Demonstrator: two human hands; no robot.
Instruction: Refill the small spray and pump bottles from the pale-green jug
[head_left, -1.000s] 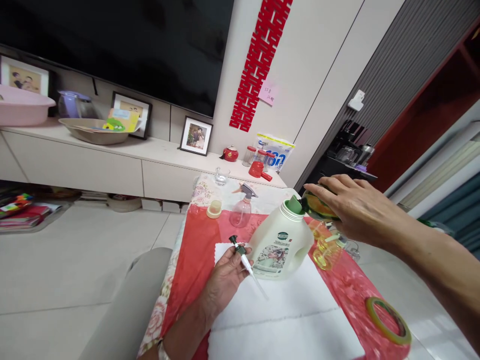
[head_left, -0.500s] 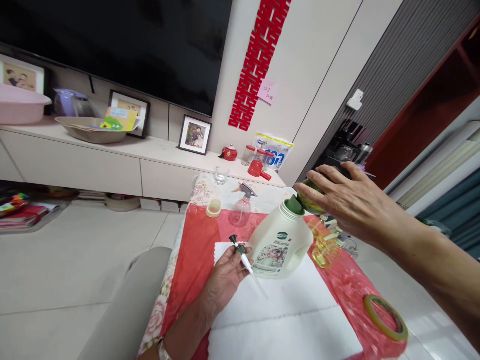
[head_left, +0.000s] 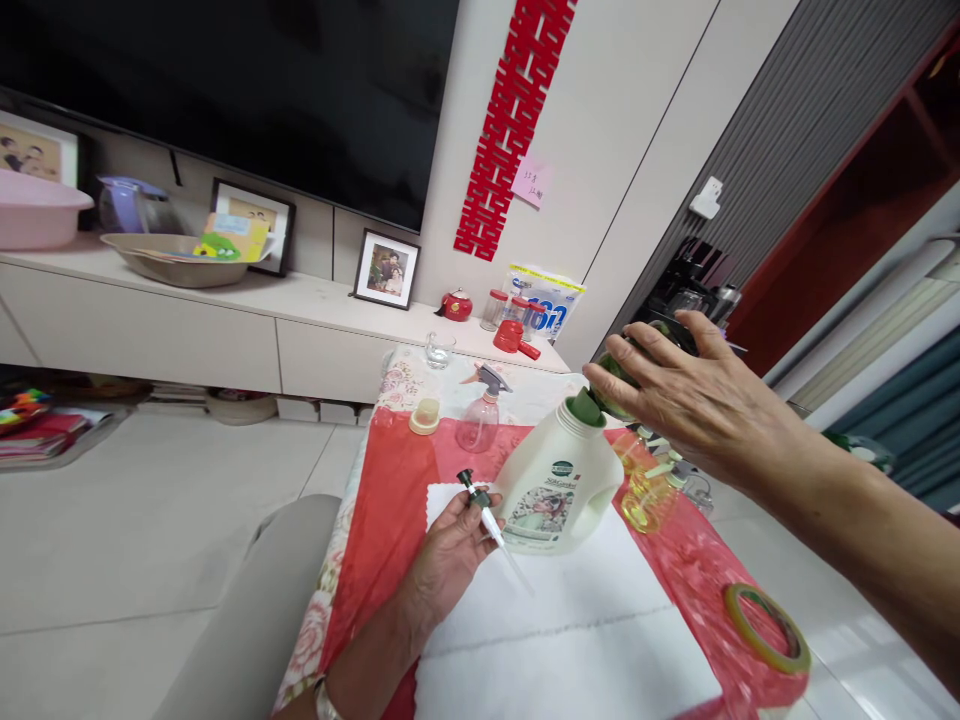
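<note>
In the head view my left hand point(head_left: 454, 550) has its fingers closed around a pump dispenser head point(head_left: 480, 495) with a dark green top and a clear tube slanting down. Just behind it a pale detergent jug point(head_left: 551, 490) stands upright on a white cloth. A green spout piece point(head_left: 585, 405) shows in the jug's mouth. My right hand point(head_left: 667, 375), above and to the right, grips a green bottle point(head_left: 615, 385) tilted toward that mouth; my fingers cover most of it, and whether liquid flows I cannot tell.
A pink spray bottle point(head_left: 480, 415) and a cream cap point(head_left: 424, 415) stand behind the jug. Yellow clear bottles point(head_left: 649, 500) are at its right, and a roll of tape point(head_left: 769, 628) lies on the red sheet point(head_left: 375, 510) near the right edge. A low cabinet point(head_left: 330, 350) stands behind.
The whole view has shifted slightly. Both hands keep their grips, and the green bottle stays tilted at the jug's mouth.
</note>
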